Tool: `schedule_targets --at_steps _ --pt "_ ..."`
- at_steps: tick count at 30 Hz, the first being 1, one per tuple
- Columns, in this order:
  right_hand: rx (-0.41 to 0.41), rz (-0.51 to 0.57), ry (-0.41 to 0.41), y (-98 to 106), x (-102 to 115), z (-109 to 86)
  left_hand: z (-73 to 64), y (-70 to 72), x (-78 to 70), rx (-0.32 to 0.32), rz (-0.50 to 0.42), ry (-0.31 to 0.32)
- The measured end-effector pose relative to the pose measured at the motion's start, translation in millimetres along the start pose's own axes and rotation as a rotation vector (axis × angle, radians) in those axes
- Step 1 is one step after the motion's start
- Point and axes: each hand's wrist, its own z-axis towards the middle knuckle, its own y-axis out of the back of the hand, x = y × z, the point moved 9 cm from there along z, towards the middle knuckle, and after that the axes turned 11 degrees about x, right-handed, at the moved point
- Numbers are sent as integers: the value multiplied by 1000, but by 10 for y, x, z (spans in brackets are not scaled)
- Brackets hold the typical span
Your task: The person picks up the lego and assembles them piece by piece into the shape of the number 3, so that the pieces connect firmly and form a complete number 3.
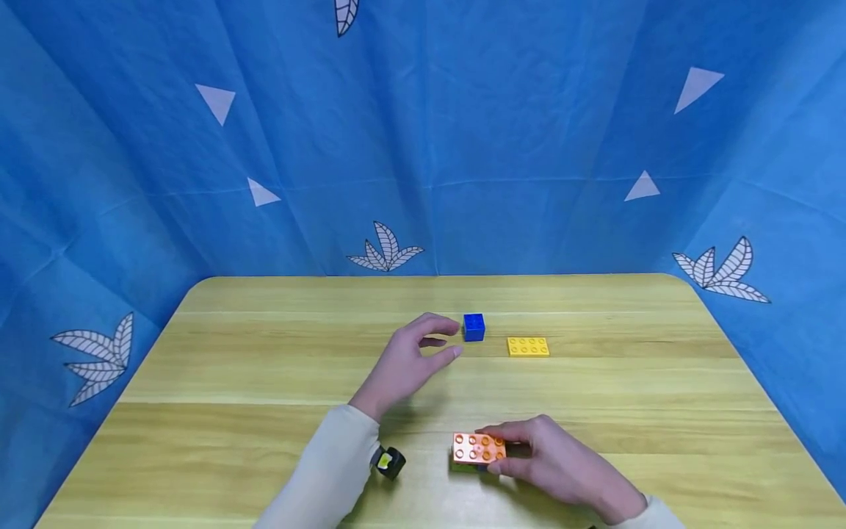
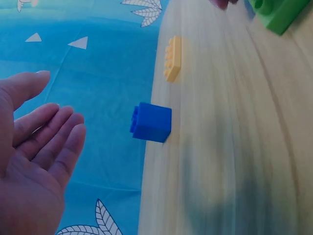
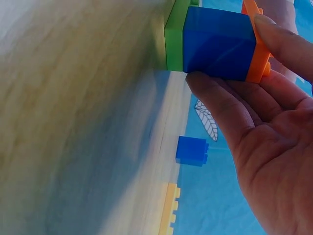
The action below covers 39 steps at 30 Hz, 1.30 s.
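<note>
My right hand [image 1: 555,461] pinches the right end of a small stack of toy building bricks near the front of the table. An orange plate [image 1: 468,447] tops the stack. Under it come a blue brick [image 3: 220,44] and a green piece [image 3: 174,46], seen side-on in the right wrist view. The thumb lies against the orange plate, the fingers by the blue brick. Farther back, my left hand [image 1: 411,361] reaches with relaxed, parted fingers toward a separate blue brick [image 1: 474,328]. It holds nothing, its fingertips just left of that brick.
A yellow eight-stud plate [image 1: 528,347] lies on the wooden table [image 1: 251,367], right of the separate blue brick. A blue cloth [image 1: 496,132] with white leaf and triangle prints surrounds the back and sides. A black wrist camera [image 1: 390,463] sits at the left sleeve.
</note>
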Motion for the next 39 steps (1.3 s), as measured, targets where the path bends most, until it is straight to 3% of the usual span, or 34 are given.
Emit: schedule_targets --at_steps 7,16,20,25,32,39 --pt "-3 1 -18 11 12 -8 125 -23 93 27 4 22" --pt "6 19 -26 1 21 18 232 -11 255 1 44 94" --pt "4 23 -23 -3 18 10 308 -51 332 33 38 115" --pt "3 23 -25 0 -2 -11 418 -111 426 87 96 159" --pt "-5 6 -13 13 -3 -25 577 -145 525 104 80 213" --pt "14 23 -74 2 -42 -8 679 -177 628 125 182 265"
